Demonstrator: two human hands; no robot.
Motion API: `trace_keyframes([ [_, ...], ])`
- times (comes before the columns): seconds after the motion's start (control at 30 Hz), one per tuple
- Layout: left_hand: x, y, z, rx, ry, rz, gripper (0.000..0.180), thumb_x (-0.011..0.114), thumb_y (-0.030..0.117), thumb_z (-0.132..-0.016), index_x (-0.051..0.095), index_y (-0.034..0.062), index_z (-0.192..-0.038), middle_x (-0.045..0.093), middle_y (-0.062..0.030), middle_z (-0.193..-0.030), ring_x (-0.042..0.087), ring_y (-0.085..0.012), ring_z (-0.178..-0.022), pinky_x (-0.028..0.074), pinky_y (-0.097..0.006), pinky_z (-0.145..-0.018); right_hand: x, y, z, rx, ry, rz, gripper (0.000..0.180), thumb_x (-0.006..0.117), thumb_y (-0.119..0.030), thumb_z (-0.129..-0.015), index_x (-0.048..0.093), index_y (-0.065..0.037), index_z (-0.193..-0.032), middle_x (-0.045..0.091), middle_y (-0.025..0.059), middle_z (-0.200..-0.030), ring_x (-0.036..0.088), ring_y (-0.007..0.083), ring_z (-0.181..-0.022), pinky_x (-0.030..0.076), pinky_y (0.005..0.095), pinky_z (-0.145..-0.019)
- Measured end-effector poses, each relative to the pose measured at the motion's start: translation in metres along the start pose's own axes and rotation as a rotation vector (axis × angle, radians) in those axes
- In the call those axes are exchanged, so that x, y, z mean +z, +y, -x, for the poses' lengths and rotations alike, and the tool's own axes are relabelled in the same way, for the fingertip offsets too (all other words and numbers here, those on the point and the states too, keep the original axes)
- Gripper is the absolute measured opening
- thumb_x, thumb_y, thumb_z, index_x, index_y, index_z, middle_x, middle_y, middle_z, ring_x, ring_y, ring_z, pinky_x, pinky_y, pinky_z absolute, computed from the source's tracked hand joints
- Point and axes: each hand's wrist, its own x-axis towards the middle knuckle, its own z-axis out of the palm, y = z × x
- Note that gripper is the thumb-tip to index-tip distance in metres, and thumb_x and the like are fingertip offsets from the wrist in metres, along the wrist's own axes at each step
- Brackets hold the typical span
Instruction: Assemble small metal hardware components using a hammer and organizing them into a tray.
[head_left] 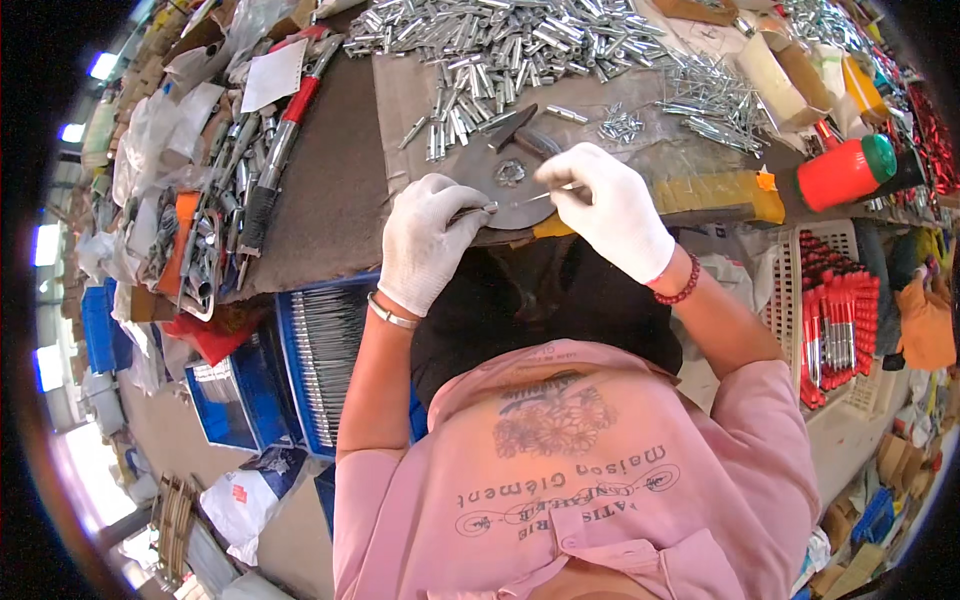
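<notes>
My left hand (428, 238), in a white knitted glove, is closed around a small silvery metal tube (490, 208), whose end sticks out between thumb and fingers. Opposite it, my right hand (612, 208), gloved too, pinches a thin metal pin (540, 197) that points toward the tube; the two look apart. Both hands hover over a round grey plate (475, 170) at the bench's near edge. On the plate lies a small cluster of shiny metal bits (510, 172). A hammer (512, 128) with a dark head rests just behind them.
Heaped silvery metal tubes (520, 45) cover the back of the bench, with thin pins (715, 95) to the right. A red bottle with a green cap (845, 172) lies at right. Tools (262, 180) crowd the left. Below stand blue bins (300, 370) and a white basket (785, 290).
</notes>
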Motion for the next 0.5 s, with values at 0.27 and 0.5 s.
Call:
trace_keyframes([
  [0.27,0.003,-0.002,0.003,-0.008,0.014,-0.053,0.01,0.082,0.014,-0.082,0.079,0.0097,-0.091,0.067,-0.0099,-0.09,0.067,-0.032,-0.09,0.053,-0.042,-0.08,-0.003,0.003,-0.003,-0.259,-0.13,0.563,0.012,0.073,-0.008,-0.083,0.072,-0.013,-0.094,0.062,0.0059,-0.091,0.066,0.0288,-0.091,0.056,0.0411,-0.08],
  [0.5,0.004,-0.006,0.001,-0.071,0.007,0.04,0.013,0.084,0.01,-0.081,0.079,0.0078,-0.092,0.068,-0.01,-0.09,0.069,-0.0288,-0.087,0.055,-0.038,-0.077,0.002,0.003,-0.005,-0.338,-0.08,0.532,0.013,0.071,-0.007,-0.079,0.07,-0.014,-0.091,0.059,0.0042,-0.089,0.063,0.0266,-0.09,0.053,0.0398,-0.079],
])
